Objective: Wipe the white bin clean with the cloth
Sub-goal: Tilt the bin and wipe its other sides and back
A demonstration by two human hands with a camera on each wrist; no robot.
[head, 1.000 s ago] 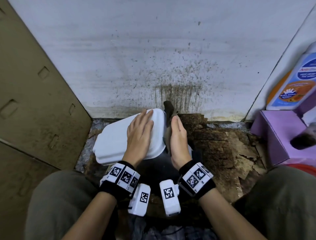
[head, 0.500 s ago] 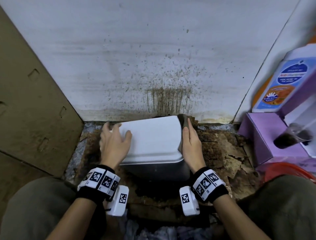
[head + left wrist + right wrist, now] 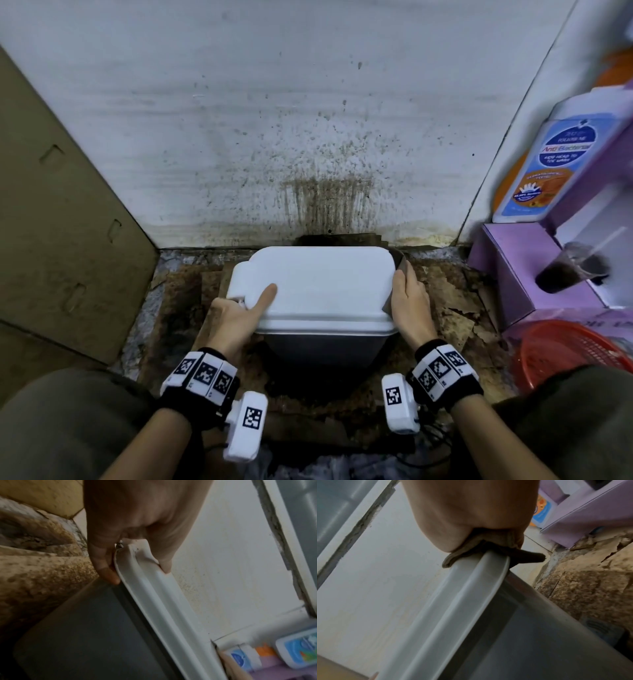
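Note:
The white bin [image 3: 322, 284], a white lid on a grey body, stands upright on the dirty floor close to the wall. My left hand [image 3: 246, 305] grips the lid's front left corner, thumb on top. In the left wrist view its fingers [image 3: 104, 563] curl under the lid rim [image 3: 163, 601]. My right hand [image 3: 404, 287] lies along the lid's right edge and holds the brown cloth [image 3: 402, 265] against it. The right wrist view shows the cloth [image 3: 488, 547] bunched under the hand and folded over the rim [image 3: 453, 601].
A stained white wall [image 3: 274, 120] rises just behind the bin. Cardboard [image 3: 58, 222] leans at the left. At the right are purple boxes [image 3: 513, 274], a wash bottle [image 3: 548, 164], a cup of dark drink [image 3: 568, 270] and a red basket [image 3: 568, 349]. My knees frame the bottom.
The bin has swung from tilted to upright and square to me. My left hand moved off the lid's top to its left corner. My right hand stays at the right edge with the cloth.

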